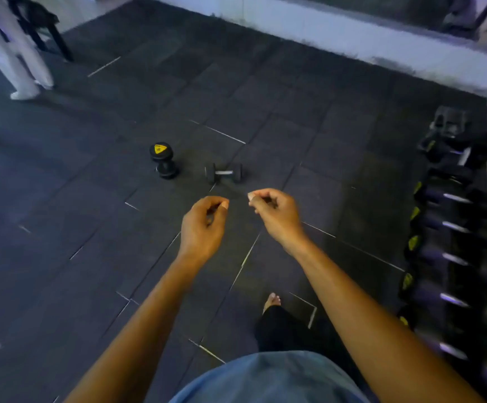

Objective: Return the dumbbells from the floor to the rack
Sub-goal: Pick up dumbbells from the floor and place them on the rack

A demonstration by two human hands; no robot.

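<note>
Just beyond both empty hands (233, 216), two dumbbells (223, 172) lie on floor.

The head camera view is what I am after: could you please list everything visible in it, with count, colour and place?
upright dumbbell: one, black with a yellow end badge, standing on end on the floor mat, centre left.
small dumbbell: one, black with a silver handle, lying flat just right of the upright one.
dumbbell rack: one, dark, loaded with a row of black dumbbells, along the right edge.
floor mat: black rubber tiles, across the room.
other person's legs: white trousers, top left corner.
bench frame: one, black, top left, blurred.
left hand: loosely curled, holding nothing, centre.
right hand: loosely curled, holding nothing, beside the left.
bare foot: one, low centre.
</note>
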